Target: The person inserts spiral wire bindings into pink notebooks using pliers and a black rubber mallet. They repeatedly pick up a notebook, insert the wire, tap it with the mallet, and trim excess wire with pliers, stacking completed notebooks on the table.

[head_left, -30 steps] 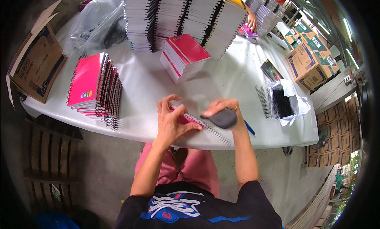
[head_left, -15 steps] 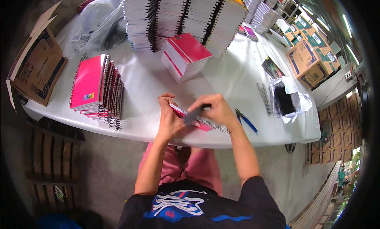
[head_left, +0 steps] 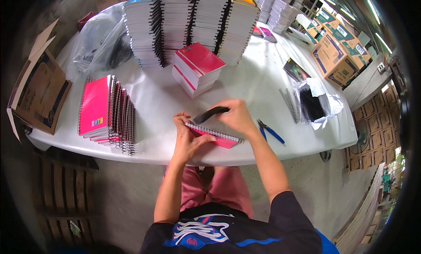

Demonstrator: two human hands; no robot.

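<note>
Near the table's front edge, my left hand [head_left: 188, 142] grips a pink-red notebook [head_left: 227, 143], its thumb across the cover. A metal spiral coil [head_left: 219, 134] runs along the notebook's upper edge, and a short end sticks out at the right. My right hand [head_left: 237, 117] is closed around a dark, flat, blade-like tool [head_left: 211, 114] whose exact kind I cannot make out. The tool slants down toward the coil's left end; whether it touches is unclear. Blue-handled pliers [head_left: 271, 133] lie with their jaws apart, right of my right hand.
Coil-bound red notebooks [head_left: 95, 105] are piled at the left. A stack of red-covered books [head_left: 198, 65] stands ahead, before tall book stacks [head_left: 175, 30]. At right are loose coils [head_left: 288, 105] and a paper-lined box of dark coils [head_left: 312, 105]. An open carton [head_left: 41, 89] stands far left.
The tool has moved up and left from the coil's middle. Less coil now sticks out past the notebook's right end. My left hand still grips the notebook; the view has shifted slightly.
</note>
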